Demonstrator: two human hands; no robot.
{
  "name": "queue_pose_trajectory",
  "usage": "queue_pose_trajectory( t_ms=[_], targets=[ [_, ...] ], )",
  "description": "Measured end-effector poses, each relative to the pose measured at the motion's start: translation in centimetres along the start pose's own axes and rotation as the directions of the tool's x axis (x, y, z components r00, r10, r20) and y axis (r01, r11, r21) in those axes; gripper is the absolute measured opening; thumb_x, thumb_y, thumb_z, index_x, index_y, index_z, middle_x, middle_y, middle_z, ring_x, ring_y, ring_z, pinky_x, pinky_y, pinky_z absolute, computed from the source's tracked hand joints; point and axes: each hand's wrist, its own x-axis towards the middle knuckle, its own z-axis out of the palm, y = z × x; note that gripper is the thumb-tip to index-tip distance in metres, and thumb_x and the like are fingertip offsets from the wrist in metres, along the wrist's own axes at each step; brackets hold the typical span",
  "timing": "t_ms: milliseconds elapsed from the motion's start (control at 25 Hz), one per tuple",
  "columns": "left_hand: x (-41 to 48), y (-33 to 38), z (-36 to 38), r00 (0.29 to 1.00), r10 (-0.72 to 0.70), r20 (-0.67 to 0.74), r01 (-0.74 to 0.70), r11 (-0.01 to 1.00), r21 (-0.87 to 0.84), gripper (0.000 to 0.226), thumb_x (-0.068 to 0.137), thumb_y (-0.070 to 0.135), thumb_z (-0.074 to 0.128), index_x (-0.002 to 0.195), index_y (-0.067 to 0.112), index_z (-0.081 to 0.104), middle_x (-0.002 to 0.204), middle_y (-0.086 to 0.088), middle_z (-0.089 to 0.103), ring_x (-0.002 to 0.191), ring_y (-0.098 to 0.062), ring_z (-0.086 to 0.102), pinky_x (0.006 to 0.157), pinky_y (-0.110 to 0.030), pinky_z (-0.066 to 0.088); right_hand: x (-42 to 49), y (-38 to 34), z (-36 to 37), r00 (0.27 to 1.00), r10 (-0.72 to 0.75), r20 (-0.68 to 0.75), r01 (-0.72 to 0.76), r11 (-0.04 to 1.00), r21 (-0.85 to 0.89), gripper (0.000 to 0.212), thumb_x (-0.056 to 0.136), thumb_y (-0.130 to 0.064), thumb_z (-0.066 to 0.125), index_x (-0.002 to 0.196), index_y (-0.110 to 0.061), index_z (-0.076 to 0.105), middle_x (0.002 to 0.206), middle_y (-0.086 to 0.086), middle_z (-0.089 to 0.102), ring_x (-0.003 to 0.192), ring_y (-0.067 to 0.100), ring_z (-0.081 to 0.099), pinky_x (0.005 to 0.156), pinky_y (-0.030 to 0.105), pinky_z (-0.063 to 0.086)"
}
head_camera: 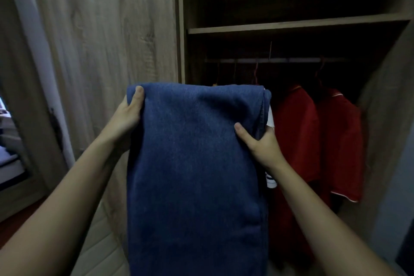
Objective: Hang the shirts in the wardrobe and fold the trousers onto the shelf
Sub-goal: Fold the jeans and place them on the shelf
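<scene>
Far left, a wood-grain panel, slanted in the wide-angle view, next to a pale strip of wall. At that strip's lower edge, a small dark fitting, kind unclear. Low at the left border, a lit opening with pale, blurred shapes, too indistinct to name. Beneath it, red-brown floor. Just right of the floor, a light grooved board, grooves running slantwise. Far right, blue-grey wall; in the bottom right corner, a dark shape, cut off by the border.
</scene>
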Motion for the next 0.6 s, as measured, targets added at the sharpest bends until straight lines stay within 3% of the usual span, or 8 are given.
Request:
queue_pose_trajectory(
  t_ms=[80, 200, 320, 400, 480, 560, 600],
  targets=[
    [-0.4, -0.4, 0.5, 0.998, -0.059, -0.039, 0.055, 0.994, -0.097, 0.045, 0.096, 0.052, 0.035, 0.123, 0.020, 0.050, 0.100, 0.004, 0.063, 0.088, -0.006, 0.061, 0.063, -0.017, 0.046, 0.2, -0.3, -0.1, 1.000, 0.020, 0.025, -0.020, 1.000, 0.017, 0.049, 0.074, -0.039, 0.075, 0.113, -0.012, 0.063, 0.105, -0.003, 0.071, 0.100, 0.009, 0.067, 0.084, 0.025, 0.054],
    [0.0, -0.7, 0.4, 0.994, -0.092, -0.066, 0.083, 0.987, -0.138, 0.044, 0.095, 0.053, 0.035, 0.119, 0.021, 0.054, 0.102, 0.001, 0.065, 0.088, -0.009, 0.063, 0.065, -0.021, 0.049, 0.6, -0.7, -0.5, 0.989, 0.093, 0.111, -0.098, 0.994, 0.039, 0.040, 0.076, -0.034, 0.074, 0.110, -0.016, 0.063, 0.104, -0.005, 0.070, 0.098, 0.009, 0.067, 0.083, 0.024, 0.055],
    [0.8, -0.4, -0.4, 0.997, 0.037, 0.073, -0.046, 0.992, 0.118, 0.044, 0.095, 0.056, 0.029, 0.119, 0.027, 0.051, 0.113, 0.006, 0.060, 0.102, -0.007, 0.058, 0.090, -0.029, 0.046, 0.7, -1.1, -0.6, 0.980, 0.184, 0.081, -0.190, 0.979, 0.078, 0.013, 0.084, -0.030, 0.066, 0.094, -0.022, 0.067, 0.093, -0.006, 0.073, 0.090, 0.009, 0.069, 0.078, 0.025, 0.056],
    [1.9, -1.5, -1.1, 0.986, 0.042, 0.162, -0.096, 0.936, 0.339, 0.052, 0.095, 0.058, 0.023, 0.128, 0.025, 0.045, 0.122, 0.004, 0.055, 0.111, -0.010, 0.052, 0.098, -0.034, 0.039, 0.8, -0.9, -0.4, 0.968, 0.237, 0.080, -0.245, 0.962, 0.119, 0.017, 0.085, -0.030, 0.065, 0.099, -0.020, 0.067, 0.092, -0.005, 0.074, 0.087, 0.009, 0.070, 0.073, 0.022, 0.056],
    [2.5, -2.4, -1.5, 0.980, -0.118, 0.159, 0.036, 0.896, 0.443, 0.074, 0.084, 0.073, 0.028, 0.131, 0.018, 0.042, 0.129, -0.002, 0.052, 0.114, -0.017, 0.051, 0.097, -0.037, 0.039, 1.0, -0.4, -0.2, 0.946, 0.314, 0.078, -0.322, 0.934, 0.153, 0.024, 0.086, -0.029, 0.064, 0.107, -0.017, 0.064, 0.097, -0.002, 0.072, 0.090, 0.014, 0.070, 0.071, 0.023, 0.055],
    [2.2, -3.6, -2.1, 0.930, -0.317, 0.186, 0.255, 0.922, 0.292, 0.098, 0.068, 0.084, 0.044, 0.134, 0.011, 0.042, 0.134, -0.008, 0.052, 0.115, -0.023, 0.054, 0.094, -0.038, 0.044, 1.4, 0.0, -0.2, 0.892, 0.443, 0.090, -0.452, 0.866, 0.213, 0.028, 0.087, -0.029, 0.062, 0.110, -0.014, 0.063, 0.097, 0.001, 0.071, 0.089, 0.017, 0.068, 0.071, 0.026, 0.054],
    [1.6, -3.9, -2.1, 0.898, -0.383, 0.217, 0.355, 0.922, 0.158, 0.093, 0.068, 0.078, 0.053, 0.133, 0.011, 0.046, 0.133, -0.009, 0.053, 0.114, -0.025, 0.055, 0.090, -0.037, 0.046, 1.4, 0.0, -0.3, 0.851, 0.513, 0.114, -0.525, 0.816, 0.242, 0.029, 0.088, -0.030, 0.060, 0.110, -0.011, 0.063, 0.092, 0.002, 0.073, 0.085, 0.017, 0.069, 0.069, 0.027, 0.054]
  ],
)
